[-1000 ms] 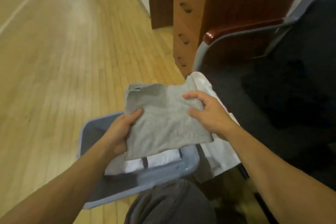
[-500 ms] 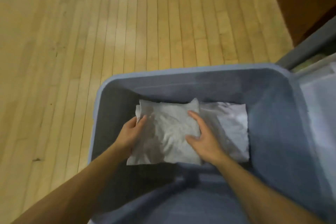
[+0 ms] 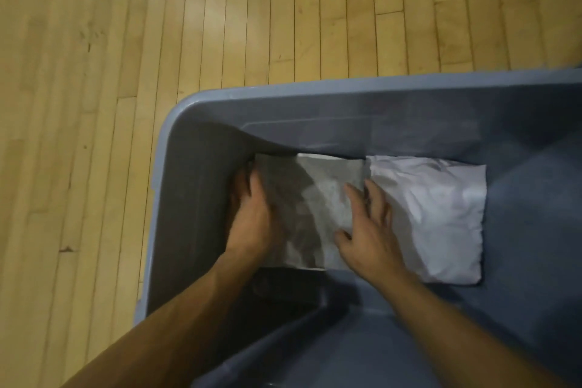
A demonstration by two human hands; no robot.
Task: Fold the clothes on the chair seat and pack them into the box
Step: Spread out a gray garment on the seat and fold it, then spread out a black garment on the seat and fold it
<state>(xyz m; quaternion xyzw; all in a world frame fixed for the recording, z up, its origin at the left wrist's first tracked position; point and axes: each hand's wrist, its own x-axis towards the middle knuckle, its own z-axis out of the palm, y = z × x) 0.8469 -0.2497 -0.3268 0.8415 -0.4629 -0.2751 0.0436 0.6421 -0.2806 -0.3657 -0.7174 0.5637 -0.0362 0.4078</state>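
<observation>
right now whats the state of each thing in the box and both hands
grey garment: folded, lying flat on the box bottom at its left side
white garment: folded, crumpled, flat on the bottom, right of the grey one, edges meeting
box: open, no lid in view, on the wood floor
left hand: at the grey garment's left edge, fingers hidden in shadow
right hand: fingers spread, flat on the grey garment's right edge

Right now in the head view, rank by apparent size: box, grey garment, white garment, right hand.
1. box
2-3. grey garment and white garment: alike, and the hands cover part of the grey one
4. right hand
</observation>
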